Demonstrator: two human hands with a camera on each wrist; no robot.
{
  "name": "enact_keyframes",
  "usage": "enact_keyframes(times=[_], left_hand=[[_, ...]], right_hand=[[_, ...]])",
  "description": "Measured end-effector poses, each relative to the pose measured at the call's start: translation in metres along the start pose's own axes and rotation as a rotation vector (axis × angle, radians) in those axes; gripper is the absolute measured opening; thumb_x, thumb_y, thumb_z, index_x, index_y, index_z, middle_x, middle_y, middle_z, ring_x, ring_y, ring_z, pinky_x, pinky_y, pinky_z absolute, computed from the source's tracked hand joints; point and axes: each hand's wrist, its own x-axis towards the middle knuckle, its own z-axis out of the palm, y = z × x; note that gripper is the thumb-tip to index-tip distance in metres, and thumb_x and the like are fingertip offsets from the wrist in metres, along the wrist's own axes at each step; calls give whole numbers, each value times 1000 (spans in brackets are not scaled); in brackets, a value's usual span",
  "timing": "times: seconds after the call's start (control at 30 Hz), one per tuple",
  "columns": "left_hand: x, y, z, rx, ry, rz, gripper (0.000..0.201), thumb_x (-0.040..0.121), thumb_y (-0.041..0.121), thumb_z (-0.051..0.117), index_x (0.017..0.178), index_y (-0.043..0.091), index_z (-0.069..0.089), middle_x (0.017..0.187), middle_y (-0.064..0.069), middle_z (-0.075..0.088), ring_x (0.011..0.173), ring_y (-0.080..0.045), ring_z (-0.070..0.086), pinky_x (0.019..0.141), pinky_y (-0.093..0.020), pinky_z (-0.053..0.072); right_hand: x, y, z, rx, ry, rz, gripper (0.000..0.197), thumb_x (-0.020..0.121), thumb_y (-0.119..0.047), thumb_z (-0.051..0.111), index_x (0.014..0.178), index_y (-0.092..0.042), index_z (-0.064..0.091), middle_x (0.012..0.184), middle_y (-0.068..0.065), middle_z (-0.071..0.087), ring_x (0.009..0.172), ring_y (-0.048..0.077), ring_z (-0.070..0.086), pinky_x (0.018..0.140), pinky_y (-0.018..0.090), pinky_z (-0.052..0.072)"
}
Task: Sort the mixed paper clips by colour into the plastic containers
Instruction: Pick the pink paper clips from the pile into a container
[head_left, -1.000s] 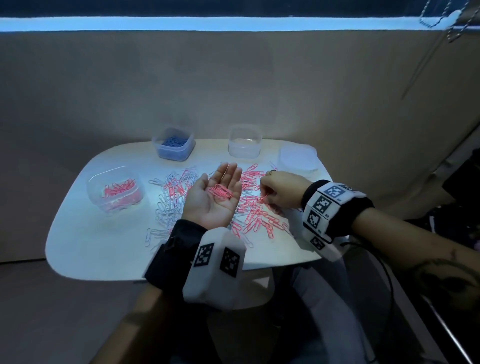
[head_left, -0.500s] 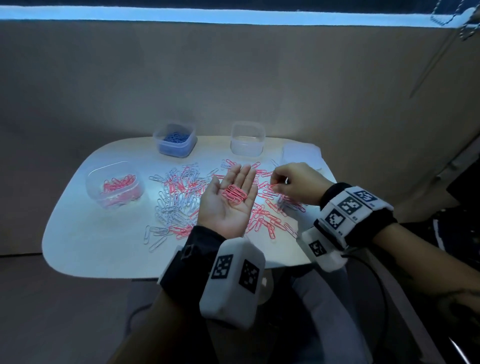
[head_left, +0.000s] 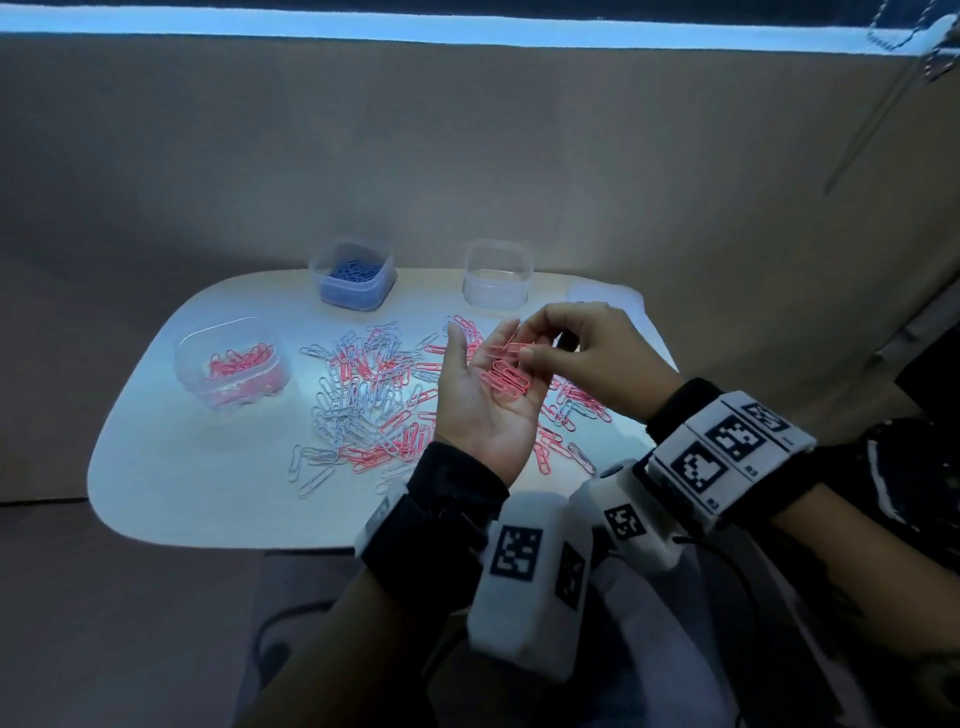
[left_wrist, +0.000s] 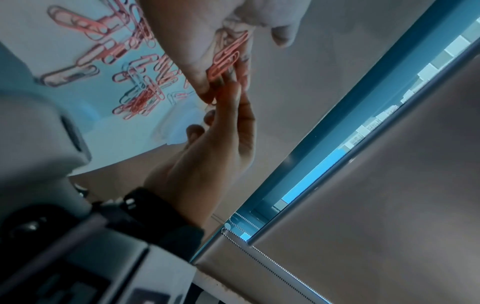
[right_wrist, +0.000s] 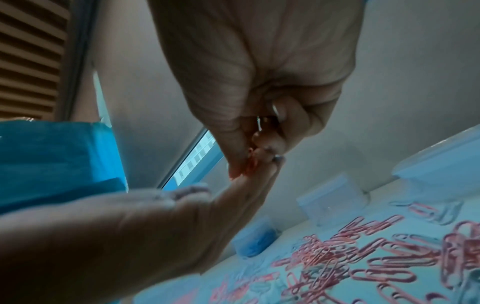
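My left hand (head_left: 483, 410) is held palm up above the table, fingers straight, with a small heap of pink clips (head_left: 505, 380) lying on the palm. My right hand (head_left: 589, 353) pinches a pink paper clip (head_left: 511, 345) between thumb and forefinger, right at the left hand's fingertips. The right wrist view shows that pinch (right_wrist: 249, 164) touching the left fingers (right_wrist: 249, 185). In the left wrist view the pink clips (left_wrist: 226, 58) lie on the palm. A mixed pile of pink and white clips (head_left: 374, 400) is spread over the white table (head_left: 171, 478).
A clear container with pink clips (head_left: 231, 369) stands at the table's left. At the back stand a container with blue clips (head_left: 353, 280) and an empty clear one (head_left: 497, 280). A lid (head_left: 605, 299) lies at the back right. A brown wall backs the table.
My right hand left the pile and came up to the left fingertips with a pink clip. The left hand rose and tilted slightly, clips still on the palm.
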Motion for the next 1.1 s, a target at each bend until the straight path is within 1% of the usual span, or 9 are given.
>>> enact_keyframes(times=[0.17,0.3,0.37,0.5,0.6,0.77,0.87,1.0,1.1], left_hand=[[8,0,0,-28,45,16,39,101,29,34,84,3,58,78,-13,66,79,-21,63,67,-26,57],[13,8,-6,-33,63,-21,40,101,23,32,81,1,60,73,-13,69,64,-22,70,57,-29,57],[14,14,-10,-16,75,-60,39,99,19,33,79,0,59,69,-14,69,60,-23,70,57,-30,57],[13,26,-14,-33,71,-110,35,97,13,32,78,-1,58,68,-16,69,59,-26,70,57,-30,57],[13,25,-15,-34,72,-141,29,93,6,31,76,3,54,66,-14,67,57,-26,69,56,-31,56],[12,26,-17,22,97,-136,13,71,4,39,70,10,50,52,-1,57,43,-14,60,54,-18,49],[15,26,-19,49,126,-135,27,89,8,33,69,11,50,52,0,55,41,-14,57,59,-22,43],[17,26,-19,53,123,-125,30,92,9,31,70,10,51,55,-1,55,42,-14,58,54,-17,48],[18,25,-19,49,124,-124,30,93,9,32,70,10,52,57,-2,56,43,-15,59,53,-20,51]], right_hand=[[-1,-8,-3,-31,19,-51,18,73,-14,76,89,-6,71,71,-8,63,65,1,55,68,15,45],[-6,3,-24,192,-78,65,19,79,-9,70,98,-10,66,81,0,66,71,9,60,55,11,48],[-13,18,-35,33,-119,145,22,80,-9,69,102,-8,66,86,4,66,75,13,59,53,7,44],[-24,49,-37,-538,-303,292,44,82,-23,68,122,-11,57,111,7,61,95,19,58,82,23,45],[-19,56,-26,-630,-348,306,58,83,-34,64,133,-15,42,125,7,46,108,24,54,94,37,43],[-1,58,-21,-631,-435,309,47,82,-32,66,123,-15,50,119,7,47,102,22,52,90,33,42],[6,58,-24,-558,-435,270,41,81,-20,69,118,-11,55,111,9,52,90,16,47,82,26,40],[13,57,-25,-477,-420,291,33,81,-15,69,112,-5,58,100,4,52,86,15,46,63,20,33],[19,60,-20,-441,-408,319,29,80,-15,70,105,-4,62,93,3,54,86,15,47,66,20,33]])
